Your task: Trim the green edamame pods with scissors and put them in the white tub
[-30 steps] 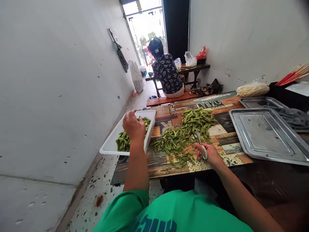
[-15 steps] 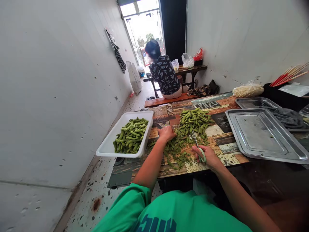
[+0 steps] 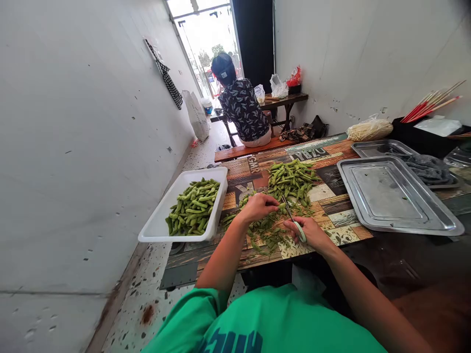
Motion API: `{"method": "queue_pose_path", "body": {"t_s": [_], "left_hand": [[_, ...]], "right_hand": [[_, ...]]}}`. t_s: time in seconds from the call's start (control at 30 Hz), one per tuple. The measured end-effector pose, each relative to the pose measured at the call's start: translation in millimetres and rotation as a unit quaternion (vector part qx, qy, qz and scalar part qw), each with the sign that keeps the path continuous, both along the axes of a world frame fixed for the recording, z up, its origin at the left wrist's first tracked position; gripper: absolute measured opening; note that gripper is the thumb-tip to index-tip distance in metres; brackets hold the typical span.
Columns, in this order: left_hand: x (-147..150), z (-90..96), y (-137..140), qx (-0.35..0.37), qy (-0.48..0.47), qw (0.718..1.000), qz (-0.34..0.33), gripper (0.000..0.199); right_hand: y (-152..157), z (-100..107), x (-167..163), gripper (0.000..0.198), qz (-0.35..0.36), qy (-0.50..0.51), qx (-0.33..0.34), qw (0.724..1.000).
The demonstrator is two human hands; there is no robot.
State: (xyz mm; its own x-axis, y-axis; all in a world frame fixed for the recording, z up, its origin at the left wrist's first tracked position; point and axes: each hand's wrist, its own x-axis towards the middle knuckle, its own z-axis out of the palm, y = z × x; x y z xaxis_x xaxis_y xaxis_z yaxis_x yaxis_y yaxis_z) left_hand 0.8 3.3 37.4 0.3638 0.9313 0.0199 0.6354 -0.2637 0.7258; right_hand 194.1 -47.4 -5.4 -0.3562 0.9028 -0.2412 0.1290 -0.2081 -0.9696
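Green pods: I see loose edamame pods (image 3: 290, 179) heaped on the patterned tabletop (image 3: 331, 176), plump and bright, with a thinner scatter of trimmed bits (image 3: 263, 235) lying nearer my edge of the table.
Pod in hand: my left hand (image 3: 257, 206) pinches one edamame pod (image 3: 280, 206) between fingertips and thumb, just over the scatter and close beside the scissor blades; I cannot tell whether the blades touch it.
Left fingers: curled inward, closed on that pod.
Scissors: my right hand (image 3: 311, 233) grips pale-green-handled scissors (image 3: 294, 221), the metal blades angled up and away from me toward the pod.
Right fingers: wrapped through and around the handles; how far the blades are parted I cannot make out.
White tub: a rectangular white plastic tub (image 3: 162, 223) sits at the table's left edge, overhanging it, with a pile of pods (image 3: 193, 206) inside.
Steel trays: two stacked-looking metal trays (image 3: 390, 196) lie to the right, well apart from my hands; a dark cloth (image 3: 427, 166) lies in the far one.
Far corner: a bag of pale sprouts (image 3: 370, 130) and red-tipped skewers (image 3: 430, 103) stand against the wall.
Other person: someone in a patterned dark shirt (image 3: 243, 108) sits on a wooden bench (image 3: 243, 149) beyond the table, back to me.
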Motion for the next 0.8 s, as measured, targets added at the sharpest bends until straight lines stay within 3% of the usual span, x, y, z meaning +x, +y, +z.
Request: {"method": "queue_pose_path", "body": {"t_s": [0.23, 0.3, 0.37, 0.43, 0.5, 0.63, 0.7, 0.8], "left_hand": [[3, 5.0, -2, -0.018, 0.018, 1.000, -0.014, 0.018], [3, 0.8, 0, -0.032, -0.026, 0.999, -0.001, 0.018], [5, -4.8, 3, -0.047, -0.121, 0.990, 0.052, 0.020], [8, -9.6, 7, -0.072, -0.260, 0.956, 0.115, 0.023], [11, -12.0, 9, -0.112, -0.392, 0.901, 0.147, 0.026], [20, -10.1, 6, -0.240, -0.512, 0.810, 0.156, 0.028], [25, -8.8, 2, -0.285, -0.524, 0.786, 0.163, 0.029], [32, -9.3, -4, -0.282, -0.535, 0.777, 0.174, 0.032]], "right_hand": [[-1, -10, 5, 0.046, 0.000, -0.044, 0.037, 0.998], [0, -12, 5, 0.046, -0.006, -0.039, 0.043, 0.998], [1, -13, 4, 0.045, -0.020, -0.021, 0.030, 0.999], [2, -13, 3, 0.044, -0.046, 0.006, -0.008, 0.999], [2, -12, 2, 0.044, -0.063, 0.031, -0.046, 0.996], [-2, -12, -1, 0.045, -0.051, 0.065, -0.051, 0.995], [-4, -11, -2, 0.045, -0.044, 0.071, -0.038, 0.996], [-6, -7, -2, 0.047, -0.043, 0.073, -0.024, 0.996]]}}
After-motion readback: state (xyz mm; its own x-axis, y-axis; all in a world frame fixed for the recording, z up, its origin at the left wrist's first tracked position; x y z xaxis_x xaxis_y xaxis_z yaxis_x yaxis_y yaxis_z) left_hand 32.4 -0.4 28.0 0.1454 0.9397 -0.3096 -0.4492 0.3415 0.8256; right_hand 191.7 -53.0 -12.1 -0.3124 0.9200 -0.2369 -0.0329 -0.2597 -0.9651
